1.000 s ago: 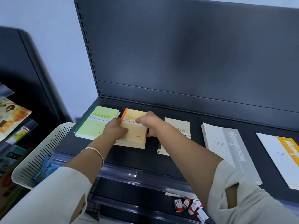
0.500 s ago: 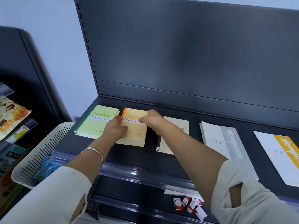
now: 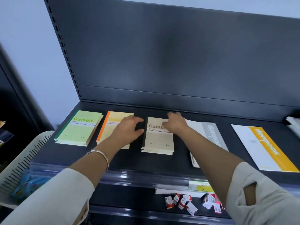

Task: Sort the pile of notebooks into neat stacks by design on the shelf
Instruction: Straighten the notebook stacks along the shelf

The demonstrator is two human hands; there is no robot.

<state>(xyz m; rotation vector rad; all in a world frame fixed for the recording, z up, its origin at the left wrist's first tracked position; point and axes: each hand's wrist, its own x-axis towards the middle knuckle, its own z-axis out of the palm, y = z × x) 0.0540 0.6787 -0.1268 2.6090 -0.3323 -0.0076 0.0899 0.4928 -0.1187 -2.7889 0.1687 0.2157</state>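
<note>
Three stacks of small Gambit notebooks lie side by side on the dark shelf [image 3: 68, 156]: green [image 3: 78, 129], orange [image 3: 110, 125] and beige with a black spine [image 3: 159, 140]. My left hand [image 3: 128, 130] lies over the orange stack with its fingers spread, thumb and fingertips reaching into the gap at the beige stack's left edge. At the beige stack's far right corner rests my right hand [image 3: 175, 122], fingers along the far edge and thumb on the cover. Further right lie a large grey-banded notebook [image 3: 212, 133] and a yellow-banded one [image 3: 263, 146].
A white slotted basket [image 3: 24, 159] with blue items stands at the lower left, beside the shelf. Several small red-and-white boxes [image 3: 180, 202] sit on the shelf below. Another white item [image 3: 293, 125] shows at the far right edge. The dark back panel rises behind the stacks.
Both hands have left the orange stack's edges and shifted right, the right hand onto the beige stack's far corner and the left toward that stack's left edge. The camera moved closer.
</note>
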